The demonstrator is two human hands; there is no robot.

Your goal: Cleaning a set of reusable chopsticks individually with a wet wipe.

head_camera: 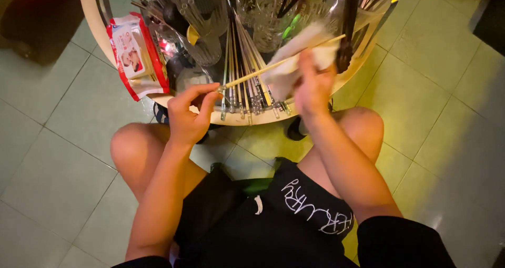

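My left hand (190, 115) pinches the near end of a pale wooden chopstick (251, 74) between thumb and fingers. My right hand (311, 86) grips a white cloth (294, 55) wrapped around the middle of that same chopstick, whose far tip pokes out past the cloth. Under both hands, several more chopsticks (246, 68) with metal ends lie side by side on a round glass table (363, 57) with a cream rim.
A red and white wet-wipe packet (134, 55) lies on the table's left edge. Glass jars and holders with utensils (205, 15) crowd the table's far side, with dark tongs (348, 26) at right. My bare knees sit under the table over a green tiled floor (58, 157).
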